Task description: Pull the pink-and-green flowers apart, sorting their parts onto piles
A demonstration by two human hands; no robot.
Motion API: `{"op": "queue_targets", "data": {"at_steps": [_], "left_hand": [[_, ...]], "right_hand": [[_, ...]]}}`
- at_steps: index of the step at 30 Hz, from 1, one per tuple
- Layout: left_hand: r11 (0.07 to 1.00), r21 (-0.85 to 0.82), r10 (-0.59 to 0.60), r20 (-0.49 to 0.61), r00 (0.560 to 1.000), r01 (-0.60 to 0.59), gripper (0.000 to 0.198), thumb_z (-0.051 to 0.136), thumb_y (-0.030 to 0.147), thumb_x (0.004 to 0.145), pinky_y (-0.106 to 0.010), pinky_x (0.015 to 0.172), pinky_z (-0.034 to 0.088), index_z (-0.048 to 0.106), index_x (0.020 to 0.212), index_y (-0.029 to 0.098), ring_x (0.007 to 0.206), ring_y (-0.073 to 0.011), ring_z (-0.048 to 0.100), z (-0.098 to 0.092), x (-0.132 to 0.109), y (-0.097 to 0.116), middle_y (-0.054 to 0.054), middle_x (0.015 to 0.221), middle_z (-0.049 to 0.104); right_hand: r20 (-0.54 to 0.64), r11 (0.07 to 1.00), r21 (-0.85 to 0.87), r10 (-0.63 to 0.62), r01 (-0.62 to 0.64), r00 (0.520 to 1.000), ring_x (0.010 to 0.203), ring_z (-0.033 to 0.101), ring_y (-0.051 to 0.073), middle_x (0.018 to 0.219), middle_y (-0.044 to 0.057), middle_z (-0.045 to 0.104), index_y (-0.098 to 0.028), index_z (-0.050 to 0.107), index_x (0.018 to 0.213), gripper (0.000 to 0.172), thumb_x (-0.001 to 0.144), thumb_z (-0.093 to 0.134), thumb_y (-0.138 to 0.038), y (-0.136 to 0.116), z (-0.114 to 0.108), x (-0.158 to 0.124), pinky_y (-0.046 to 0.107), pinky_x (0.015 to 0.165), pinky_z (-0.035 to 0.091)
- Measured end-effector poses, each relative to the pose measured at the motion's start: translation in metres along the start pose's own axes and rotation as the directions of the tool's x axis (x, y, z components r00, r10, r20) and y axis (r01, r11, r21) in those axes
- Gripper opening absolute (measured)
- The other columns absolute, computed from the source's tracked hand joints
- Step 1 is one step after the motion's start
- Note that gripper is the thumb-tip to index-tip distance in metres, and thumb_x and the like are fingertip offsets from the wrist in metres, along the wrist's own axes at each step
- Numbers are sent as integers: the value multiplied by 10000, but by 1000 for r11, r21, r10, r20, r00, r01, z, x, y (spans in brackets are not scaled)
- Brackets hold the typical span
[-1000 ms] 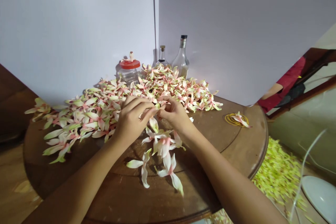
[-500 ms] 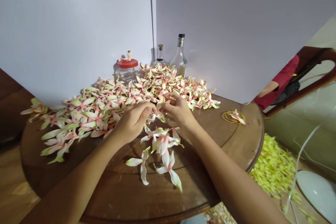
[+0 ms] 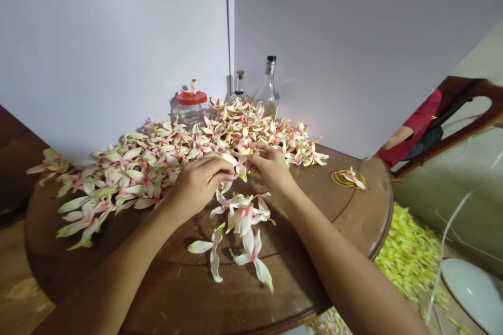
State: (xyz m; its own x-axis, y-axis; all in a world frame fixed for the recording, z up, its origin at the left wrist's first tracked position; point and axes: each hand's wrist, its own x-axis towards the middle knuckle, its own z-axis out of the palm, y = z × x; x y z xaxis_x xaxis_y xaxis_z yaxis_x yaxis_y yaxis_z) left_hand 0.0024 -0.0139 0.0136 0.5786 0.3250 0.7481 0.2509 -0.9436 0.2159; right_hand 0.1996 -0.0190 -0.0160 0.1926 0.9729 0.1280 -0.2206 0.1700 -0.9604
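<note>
Just in front of the flower pile, my left hand is closed with its fingertips pinched at a pink-and-white flower. From the other side my right hand pinches the same flower between thumb and fingers; the exact grip points are partly hidden. Below the hands, a small cluster of pink flowers lies on the brown round table. Nearer me sit a loose flower at left and another flower at right. The large flower pile spreads behind and left.
Behind the pile stand a red-lidded jar, a small corked bottle and a taller glass bottle. Yellow rubber bands lie at right. Yellow petals cover the floor near a white round lid. A person's red sleeve shows at right.
My left hand has turned slightly, its knuckles now more over the fingertips. The right hand stays nearly in place. The view has shifted a little.
</note>
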Motion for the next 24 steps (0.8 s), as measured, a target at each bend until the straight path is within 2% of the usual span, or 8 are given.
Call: {"op": "queue_targets", "data": {"at_steps": [5,8,11,14,16,18,21,24], "left_hand": [[996,-60,62,-51,997,-65,220,510,1,932,-298,783,559,606,868,189,814,-131,638,-1,0,11,-19,813,657],[989,-115,80,-94,992,-91,258,517,-40,909,-308,768,558,610,887,199,819,-136,633,-4,-1,16,-12,814,646],[972,-233,-1,-159,987,-37,218,610,4,893,-320,770,564,619,921,220,820,-146,653,-9,-2,19,0,824,661],[959,-282,-37,-59,998,19,156,674,96,895,-306,786,570,625,959,230,856,-152,674,-12,-2,19,-8,885,685],[980,-200,3,27,1000,2,152,699,150,893,-313,857,565,635,1008,226,963,-169,675,-11,-1,17,-31,981,694],[998,-51,33,29,999,-31,205,714,184,887,-356,957,538,639,1075,214,1085,-200,647,-8,0,14,-62,1091,684],[989,148,33,-43,999,-27,201,702,173,893,-402,995,512,640,1085,187,1095,-219,633,-3,0,9,-78,1108,677],[980,199,8,-61,998,4,152,719,154,874,-366,927,530,647,1008,165,1010,-206,649,-2,-1,3,-67,1029,680]], "right_hand": [[-84,981,191,46,-29,995,571,577,106,673,-24,649,-183,629,944,378,606,793,-221,-2,-9,8,249,572,466],[-182,986,165,-3,34,983,569,564,117,658,-26,618,-202,615,847,280,618,774,-226,-4,-24,16,263,556,463],[-308,985,121,-80,122,948,539,506,105,622,-44,556,-216,560,749,191,659,728,-221,-10,-42,22,258,522,422],[-328,982,75,-142,176,934,557,514,105,638,-49,565,-218,577,817,174,696,701,-203,-15,-47,21,253,527,411],[-225,980,-18,-195,196,954,600,564,121,677,-38,616,-216,605,912,232,710,718,-206,-16,-38,15,260,558,439],[-13,969,-124,-216,213,976,645,609,133,720,-24,653,-214,616,980,277,732,741,-225,-15,-23,6,275,607,476],[271,959,-155,-190,238,944,728,642,137,804,-6,668,-215,622,996,257,781,753,-262,-9,-1,-7,296,708,522],[367,969,-83,-188,234,911,785,638,130,865,0,660,-223,629,1007,250,796,761,-246,-3,11,-14,292,771,533]]}}
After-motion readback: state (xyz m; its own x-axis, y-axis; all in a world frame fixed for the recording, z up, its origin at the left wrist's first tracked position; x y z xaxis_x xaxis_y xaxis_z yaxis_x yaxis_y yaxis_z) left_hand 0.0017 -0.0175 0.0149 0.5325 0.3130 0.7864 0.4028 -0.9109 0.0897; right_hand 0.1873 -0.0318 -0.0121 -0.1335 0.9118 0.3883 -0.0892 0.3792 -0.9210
